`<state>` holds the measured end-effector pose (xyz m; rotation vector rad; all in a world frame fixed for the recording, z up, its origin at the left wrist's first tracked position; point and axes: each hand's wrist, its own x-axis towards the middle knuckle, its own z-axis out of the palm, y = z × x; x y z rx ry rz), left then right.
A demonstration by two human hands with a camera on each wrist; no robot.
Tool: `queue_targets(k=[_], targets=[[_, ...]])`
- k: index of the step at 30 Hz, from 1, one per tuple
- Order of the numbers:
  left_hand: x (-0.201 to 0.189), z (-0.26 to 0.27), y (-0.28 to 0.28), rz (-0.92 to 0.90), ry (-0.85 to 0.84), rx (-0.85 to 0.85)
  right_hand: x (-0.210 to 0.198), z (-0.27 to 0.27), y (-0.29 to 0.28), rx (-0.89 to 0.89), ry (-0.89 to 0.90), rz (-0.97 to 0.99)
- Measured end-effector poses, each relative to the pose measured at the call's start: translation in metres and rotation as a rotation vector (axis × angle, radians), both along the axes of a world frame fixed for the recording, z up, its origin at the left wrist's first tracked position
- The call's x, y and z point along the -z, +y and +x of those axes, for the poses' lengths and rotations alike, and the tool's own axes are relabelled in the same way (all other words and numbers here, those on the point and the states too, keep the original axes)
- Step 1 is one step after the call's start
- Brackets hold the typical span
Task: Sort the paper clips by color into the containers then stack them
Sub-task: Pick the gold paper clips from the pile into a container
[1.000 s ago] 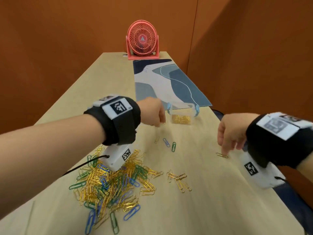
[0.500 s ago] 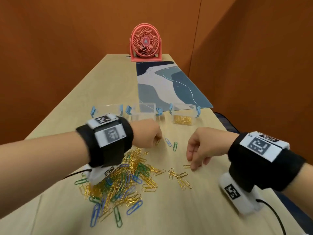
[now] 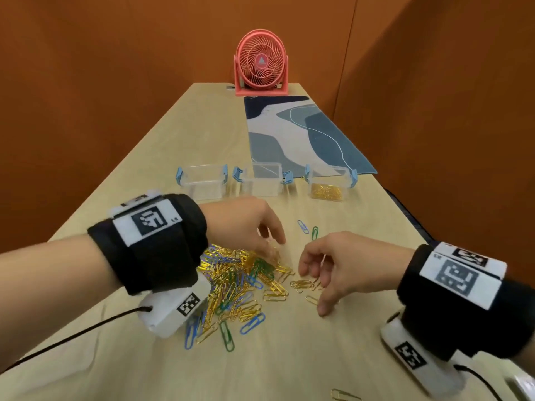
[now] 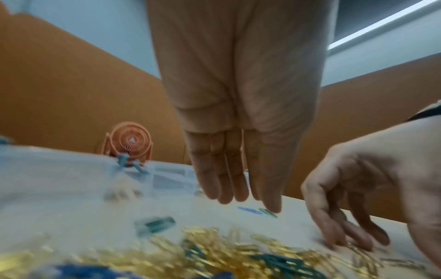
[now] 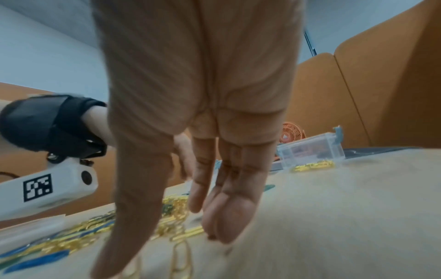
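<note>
Gold, blue and green paper clips lie in a heap [image 3: 234, 287] on the pale wooden desk [image 3: 162, 146], partly under the left wrist, with a few gold strays [image 3: 302, 284] just to its right and a blue clip [image 3: 302, 226] and a green clip [image 3: 315, 233] side by side beyond the hands. The left hand [image 3: 246, 224] hangs over the far edge of the heap, its fingers [image 4: 224, 181] straight, close together and pointing down at the clips, holding nothing that shows. The right hand [image 3: 344, 264] reaches over the gold strays with its fingers [image 5: 229, 207] loosely spread and relaxed, the tips at or just above the desk; whether any clip is pinched I cannot tell, since both wrist views are blurred. Three clear plastic containers with blue side clasps stand in a row across the desk beyond the hands: the left one [image 3: 201, 180] and the middle one [image 3: 262, 182] look empty, and the right one [image 3: 328, 183] holds gold clips. Behind them lie a blue and white patterned mat [image 3: 298, 134] and, at the far end of the desk, a coral desk fan [image 3: 261, 62] with a small triangle emblem at its hub. Each wrist wears a black strap with a white camera unit and square black-and-white code tags; a small marking beside the left tag is too small to read.
</note>
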<state>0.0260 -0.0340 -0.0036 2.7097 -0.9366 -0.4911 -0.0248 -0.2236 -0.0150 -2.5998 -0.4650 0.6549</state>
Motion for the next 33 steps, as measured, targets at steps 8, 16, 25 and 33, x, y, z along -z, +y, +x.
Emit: queue_targets(k=[8,16,25,33], targets=[[-0.009,-0.055,0.023,0.021,0.141,0.111,-0.02,-0.039,-0.003,-0.142,0.16,-0.059],[0.001,-0.048,0.03,0.048,0.047,0.031,0.001,-0.062,0.016,-0.298,0.116,-0.057],[0.005,-0.05,0.038,-0.064,-0.057,-0.144,-0.005,-0.035,0.017,-0.164,-0.226,-0.011],[0.003,-0.064,0.051,0.051,-0.054,-0.197,-0.005,-0.03,-0.018,0.045,-0.093,-0.228]])
